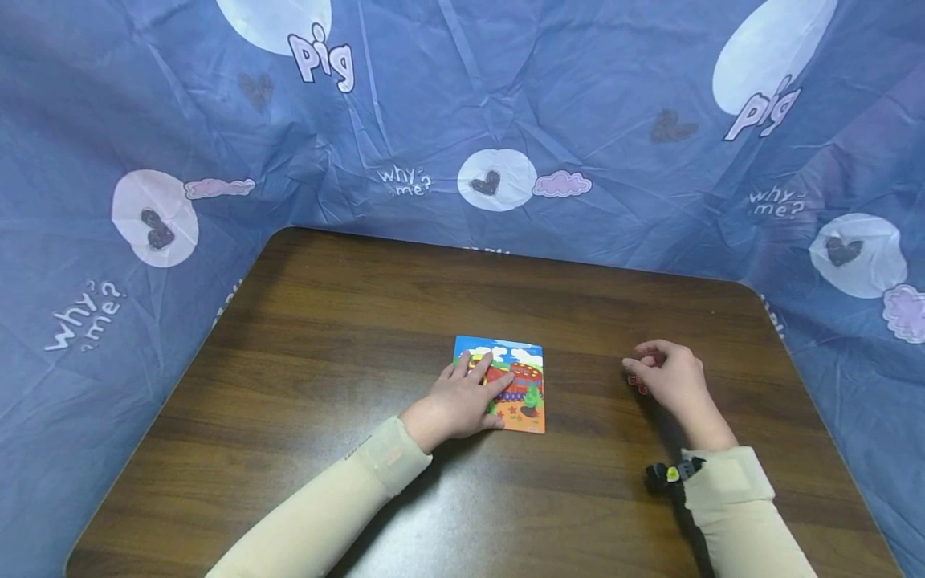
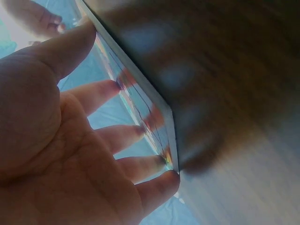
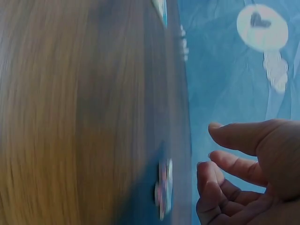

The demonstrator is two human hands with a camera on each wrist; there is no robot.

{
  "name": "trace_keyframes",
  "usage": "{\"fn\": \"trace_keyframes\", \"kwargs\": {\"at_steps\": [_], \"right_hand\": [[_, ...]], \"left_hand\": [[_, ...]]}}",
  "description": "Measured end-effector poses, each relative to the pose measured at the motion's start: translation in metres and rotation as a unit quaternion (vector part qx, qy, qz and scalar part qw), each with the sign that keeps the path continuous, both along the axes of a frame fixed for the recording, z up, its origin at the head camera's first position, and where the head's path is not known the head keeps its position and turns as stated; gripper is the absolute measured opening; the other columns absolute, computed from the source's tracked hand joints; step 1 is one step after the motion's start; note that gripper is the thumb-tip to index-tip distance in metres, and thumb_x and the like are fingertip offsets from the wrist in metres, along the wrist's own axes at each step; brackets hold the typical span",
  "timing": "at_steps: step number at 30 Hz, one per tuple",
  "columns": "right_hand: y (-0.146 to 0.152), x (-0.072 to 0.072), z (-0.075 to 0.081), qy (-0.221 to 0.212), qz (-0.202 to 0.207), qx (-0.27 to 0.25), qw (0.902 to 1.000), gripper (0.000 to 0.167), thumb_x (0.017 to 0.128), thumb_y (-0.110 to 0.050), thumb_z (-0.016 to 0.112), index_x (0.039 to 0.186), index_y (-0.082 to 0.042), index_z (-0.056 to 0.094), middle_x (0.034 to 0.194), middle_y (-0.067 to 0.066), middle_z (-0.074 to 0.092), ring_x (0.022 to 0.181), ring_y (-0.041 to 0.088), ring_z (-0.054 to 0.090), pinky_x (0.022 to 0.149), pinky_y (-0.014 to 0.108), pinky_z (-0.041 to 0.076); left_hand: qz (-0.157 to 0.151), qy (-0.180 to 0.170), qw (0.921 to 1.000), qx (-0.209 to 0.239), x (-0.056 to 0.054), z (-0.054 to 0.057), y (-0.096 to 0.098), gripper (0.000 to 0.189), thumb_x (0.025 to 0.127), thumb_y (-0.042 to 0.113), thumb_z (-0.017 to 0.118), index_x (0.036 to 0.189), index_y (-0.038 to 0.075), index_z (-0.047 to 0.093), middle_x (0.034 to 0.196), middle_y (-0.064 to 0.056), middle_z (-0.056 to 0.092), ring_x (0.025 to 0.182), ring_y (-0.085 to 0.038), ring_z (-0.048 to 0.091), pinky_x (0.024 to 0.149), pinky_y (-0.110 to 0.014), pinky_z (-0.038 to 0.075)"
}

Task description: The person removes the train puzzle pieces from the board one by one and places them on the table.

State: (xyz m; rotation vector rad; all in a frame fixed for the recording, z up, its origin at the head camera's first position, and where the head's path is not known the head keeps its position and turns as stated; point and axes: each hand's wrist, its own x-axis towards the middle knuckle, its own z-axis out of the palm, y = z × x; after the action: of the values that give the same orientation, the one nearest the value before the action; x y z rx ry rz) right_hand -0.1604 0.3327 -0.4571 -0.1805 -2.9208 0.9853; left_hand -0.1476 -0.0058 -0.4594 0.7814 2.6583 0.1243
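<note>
A flat picture puzzle (image 1: 533, 371) lies on the table, printed with a red vehicle, a green tree and blue sky; thin cut lines show in the left wrist view. My left hand (image 1: 462, 403) rests on it with spread, straight fingers, covering its left part. At the right, my right hand (image 1: 675, 376) hovers over a small red puzzle piece (image 1: 639, 384), partly hidden by the hand. In the right wrist view, small pieces (image 3: 164, 190) lie on the table, apart from the loosely bent fingers. Nothing shows between thumb and fingertips there.
The brown wooden table (image 1: 325, 337) has rounded far corners. A blue printed cloth (image 1: 433, 96) hangs behind it and along both sides. A dark strap with a small yellow-green device (image 1: 674, 474) sits at the right sleeve's cuff.
</note>
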Motion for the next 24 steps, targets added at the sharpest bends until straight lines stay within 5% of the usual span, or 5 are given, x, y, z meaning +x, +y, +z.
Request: {"fn": "trace_keyframes", "kwargs": {"at_steps": [3,24], "right_hand": [[-0.016,-0.002,-0.001,-0.006,0.021,-0.019,0.9996,0.035,0.094,-0.021,0.075,0.116,0.005,0.068,0.089,0.011,0.068,0.075,0.023,0.065,0.062,0.037,0.053],[-0.130,-0.021,-0.009,-0.030,0.140,-0.043,0.9888,0.031,0.088,-0.021,0.083,0.108,0.001,0.074,0.087,0.005,0.066,0.075,0.020,0.058,0.066,0.036,0.050]], "left_hand": [[0.004,-0.004,1.0000,0.006,0.000,-0.001,-0.001,0.076,0.097,0.060,0.060,0.162,0.033,0.030,0.168,-0.012,0.014,0.150,-0.043,0.013,0.118,-0.051,0.022],[0.025,-0.026,0.9993,0.007,0.000,-0.003,-0.017,0.073,0.096,0.066,0.053,0.161,0.043,0.028,0.168,-0.016,0.008,0.151,-0.045,0.004,0.118,-0.054,0.019]]}}
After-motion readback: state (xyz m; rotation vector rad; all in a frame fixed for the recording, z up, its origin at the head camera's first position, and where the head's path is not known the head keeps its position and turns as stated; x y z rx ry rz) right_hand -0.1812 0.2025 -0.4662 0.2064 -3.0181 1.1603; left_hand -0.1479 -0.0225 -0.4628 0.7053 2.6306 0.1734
